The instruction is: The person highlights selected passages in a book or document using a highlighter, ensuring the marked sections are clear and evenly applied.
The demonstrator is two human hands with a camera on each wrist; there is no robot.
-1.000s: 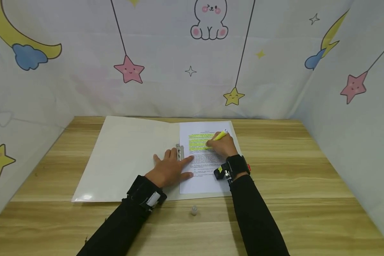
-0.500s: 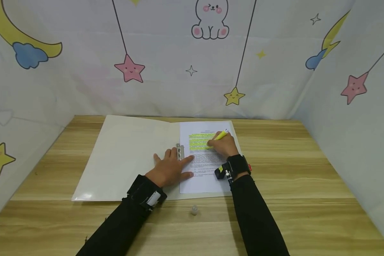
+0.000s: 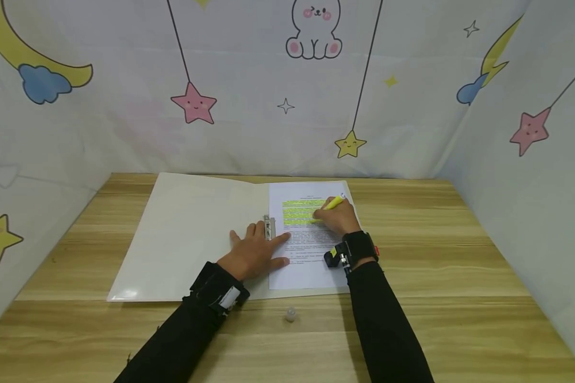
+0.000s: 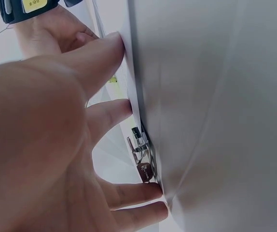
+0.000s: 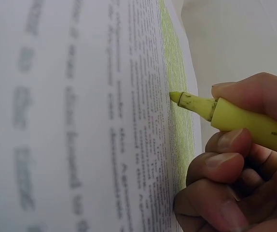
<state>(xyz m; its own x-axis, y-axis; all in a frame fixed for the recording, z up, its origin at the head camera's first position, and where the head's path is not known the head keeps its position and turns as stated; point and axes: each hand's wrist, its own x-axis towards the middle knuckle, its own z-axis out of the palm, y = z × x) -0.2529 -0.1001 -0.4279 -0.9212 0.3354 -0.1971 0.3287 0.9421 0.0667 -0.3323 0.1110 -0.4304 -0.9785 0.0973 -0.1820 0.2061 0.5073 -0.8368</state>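
Observation:
A yellow highlighter (image 5: 254, 126) is pinched in my right hand (image 3: 340, 217), its chisel tip touching the printed sheet (image 3: 311, 274) in the right wrist view. Yellow ink covers the upper lines of text (image 3: 299, 213). Spread flat, my left hand (image 3: 254, 252) presses down across the fold of the open white folder (image 3: 182, 234); its thumb and index finger lie on the sheet's left margin. Beside those fingers sits the folder's metal clip (image 3: 268, 227), seen also in the left wrist view.
A small translucent cap (image 3: 290, 315) lies on the wooden table (image 3: 460, 266) in front of the folder. White curtains (image 3: 249, 80) with cartoon prints stand behind and along both sides of the table.
My right hand has slid a little to the right with the highlighter, and the yellow marking on its line reaches further right. The left hand stays in place.

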